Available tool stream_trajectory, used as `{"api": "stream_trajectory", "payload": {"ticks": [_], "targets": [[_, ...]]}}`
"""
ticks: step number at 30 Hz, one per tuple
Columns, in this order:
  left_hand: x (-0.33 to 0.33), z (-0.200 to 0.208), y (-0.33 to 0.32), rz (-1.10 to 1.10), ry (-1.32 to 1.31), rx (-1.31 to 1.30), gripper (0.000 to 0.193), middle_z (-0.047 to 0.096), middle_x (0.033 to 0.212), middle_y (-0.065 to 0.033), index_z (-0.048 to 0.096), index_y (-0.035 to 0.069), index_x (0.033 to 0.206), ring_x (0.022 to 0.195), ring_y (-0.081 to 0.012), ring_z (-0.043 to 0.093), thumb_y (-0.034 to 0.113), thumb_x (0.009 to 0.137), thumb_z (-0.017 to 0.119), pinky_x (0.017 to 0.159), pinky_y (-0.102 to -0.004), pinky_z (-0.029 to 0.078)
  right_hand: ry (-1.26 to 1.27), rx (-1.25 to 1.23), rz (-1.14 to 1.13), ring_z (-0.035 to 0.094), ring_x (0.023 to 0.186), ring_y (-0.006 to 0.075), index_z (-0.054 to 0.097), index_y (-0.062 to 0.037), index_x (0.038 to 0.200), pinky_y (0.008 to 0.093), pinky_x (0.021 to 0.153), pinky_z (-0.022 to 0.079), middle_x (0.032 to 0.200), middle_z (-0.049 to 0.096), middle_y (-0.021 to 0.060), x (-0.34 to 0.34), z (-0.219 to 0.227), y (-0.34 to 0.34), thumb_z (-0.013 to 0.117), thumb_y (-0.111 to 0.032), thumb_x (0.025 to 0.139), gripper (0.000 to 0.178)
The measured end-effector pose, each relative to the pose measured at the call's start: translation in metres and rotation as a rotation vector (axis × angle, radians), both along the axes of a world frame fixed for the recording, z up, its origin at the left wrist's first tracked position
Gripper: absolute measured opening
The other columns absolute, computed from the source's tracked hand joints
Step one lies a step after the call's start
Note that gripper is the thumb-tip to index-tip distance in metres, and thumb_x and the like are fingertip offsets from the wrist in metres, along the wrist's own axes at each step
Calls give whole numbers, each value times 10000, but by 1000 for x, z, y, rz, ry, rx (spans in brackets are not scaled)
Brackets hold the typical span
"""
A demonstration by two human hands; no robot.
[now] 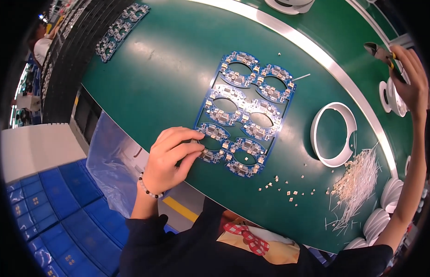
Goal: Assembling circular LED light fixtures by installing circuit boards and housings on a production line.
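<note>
A blue circuit board panel (pixel 241 111) with several ring-shaped sections lies flat on the green table. At its near left corner is my left hand (pixel 171 154), thumb and fingertips brought together over the board's edge. Whatever they pinch, if anything, is too small to make out. Far out to the right, my right hand (pixel 412 83) is raised and grips a pair of cutting pliers (pixel 383 54) with black and yellow handles. The pliers point away from the panel. Small pale square parts (pixel 292 194) are scattered to the right of the panel's near end.
A white plastic ring (pixel 316 134) stands right of the panel, beside a heap of thin white strips (pixel 358 180). White round housings (pixel 391 194) line the right side. Another board panel (pixel 120 30) lies far left by a black rack (pixel 62 78). Blue trays (pixel 72 217) sit below left.
</note>
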State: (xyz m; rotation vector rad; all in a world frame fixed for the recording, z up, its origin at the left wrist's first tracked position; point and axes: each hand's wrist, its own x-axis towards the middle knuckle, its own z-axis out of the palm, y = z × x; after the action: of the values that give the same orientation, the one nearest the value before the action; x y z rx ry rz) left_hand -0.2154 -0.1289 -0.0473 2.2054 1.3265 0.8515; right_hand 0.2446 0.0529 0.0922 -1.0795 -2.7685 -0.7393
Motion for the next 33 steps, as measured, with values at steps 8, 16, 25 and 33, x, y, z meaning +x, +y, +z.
{"api": "stream_trajectory", "payload": {"ticks": [8, 16, 25, 33], "targets": [[3, 7, -10, -12, 77, -47, 166, 637, 942, -63, 643, 28, 803, 872, -250, 600, -25, 653, 690, 753, -349, 476, 39, -11, -9, 539, 1105, 289, 543, -32, 1198, 369, 1011, 373, 1120, 588, 136, 2, -14, -16, 656, 91, 715, 512], [7, 7, -9, -65, 291, 30, 143, 626, 882, -28, 627, 63, 765, 883, -223, 591, 21, 647, 694, 816, -367, 453, 116, -133, 40, 568, 956, 291, 561, -13, 1156, 342, 880, 440, 1059, 596, 137, -12, -17, -22, 660, 121, 654, 529], [14, 11, -9, -67, 441, 46, 96, 649, 896, 22, 601, 118, 748, 952, -168, 600, 70, 709, 675, 1025, -606, 231, 44, -31, 15, 567, 893, 303, 579, -12, 1088, 346, 817, 455, 1012, 603, 119, -13, -14, -37, 673, 106, 623, 489], [36, 18, -22, -64, 320, 166, 163, 649, 898, 41, 640, 124, 838, 949, -181, 596, 79, 690, 693, 1011, -595, 239, 80, 16, 40, 568, 856, 286, 587, -17, 1061, 345, 771, 467, 1001, 605, 108, -18, -18, -44, 679, 94, 614, 470]]}}
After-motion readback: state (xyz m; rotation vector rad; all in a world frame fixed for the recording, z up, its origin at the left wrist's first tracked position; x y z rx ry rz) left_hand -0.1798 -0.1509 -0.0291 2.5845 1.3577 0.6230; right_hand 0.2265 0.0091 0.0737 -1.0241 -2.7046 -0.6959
